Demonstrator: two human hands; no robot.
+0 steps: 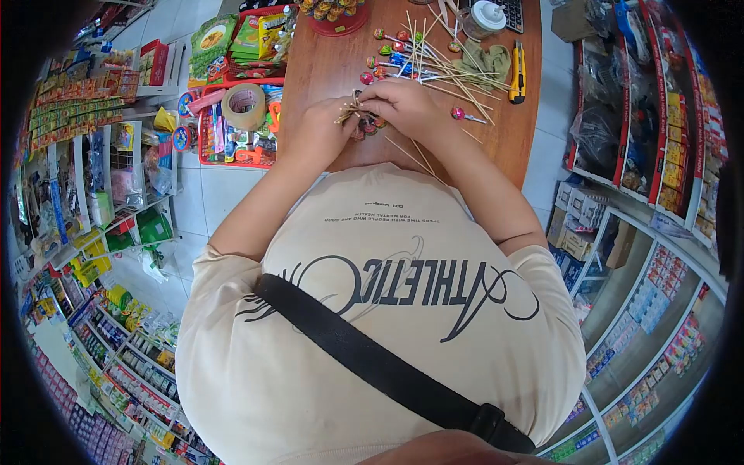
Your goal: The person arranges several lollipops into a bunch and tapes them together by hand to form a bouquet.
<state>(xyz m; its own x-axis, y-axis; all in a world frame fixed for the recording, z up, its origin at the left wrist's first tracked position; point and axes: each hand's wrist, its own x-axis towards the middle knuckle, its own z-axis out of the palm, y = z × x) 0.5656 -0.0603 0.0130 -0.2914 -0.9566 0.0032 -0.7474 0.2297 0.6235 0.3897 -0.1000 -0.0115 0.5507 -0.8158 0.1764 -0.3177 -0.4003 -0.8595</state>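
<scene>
My left hand (329, 122) is closed round a bunch of thin wooden sticks (348, 111), whose pale ends poke out between the fingers. Dark wrapped lollipops (370, 126) show just under the hands and seem to belong to this bunch. My right hand (397, 102) bends over the same bunch, fingertips pinched at its top; what exactly they grip is hidden. Past the right hand, loose wooden skewers (465, 81) lie criss-cross on the brown table (325, 66). Wrapped lollipops (397, 59) in red, green and blue lie among them. One pink lollipop (457, 113) rests near my right forearm.
A yellow utility knife (517, 74), a crumpled green cloth (490, 62) and a white-lidded jar (487, 17) are at the table's right. A red tub of lollipops (338, 23) stands at the far edge. Left are red baskets with a tape roll (243, 107). Shelves stand on both sides.
</scene>
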